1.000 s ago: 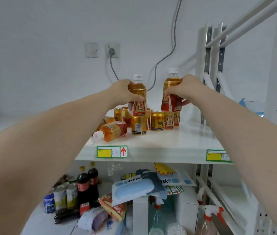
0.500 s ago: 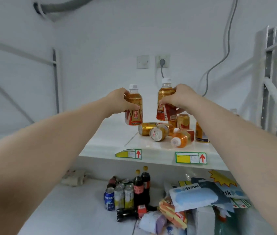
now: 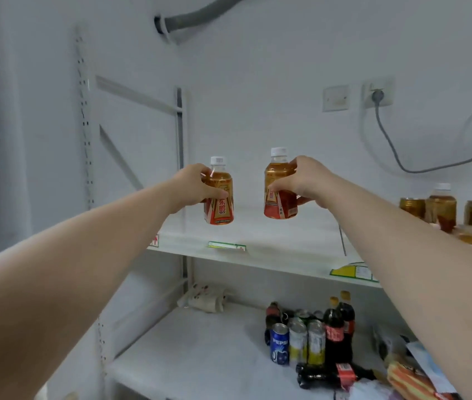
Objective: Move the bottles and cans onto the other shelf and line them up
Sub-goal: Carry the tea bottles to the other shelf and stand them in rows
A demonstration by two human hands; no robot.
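Observation:
My left hand [image 3: 192, 184] grips an amber drink bottle [image 3: 219, 203] with a white cap and red label, held upright in the air. My right hand [image 3: 307, 180] grips a second, similar bottle [image 3: 278, 194], also upright. Both hang just above the bare left part of the white upper shelf [image 3: 257, 241]. At the far right of that shelf level stand more amber bottles [image 3: 441, 206] and gold cans [image 3: 410, 206], partly hidden by my right forearm.
On the lower shelf [image 3: 200, 347] stand a Pepsi can [image 3: 279, 343], two pale cans [image 3: 307, 342], dark cola bottles [image 3: 338, 327], one lying down, and packets at the right. A power strip [image 3: 205, 298] lies at its back. Shelf upright [image 3: 181, 168], wall socket and cable [image 3: 379, 96] behind.
Both hands have carried their bottles to the left, away from the cluster of cans and bottles, over the bare shelf section. My view has swung left too.

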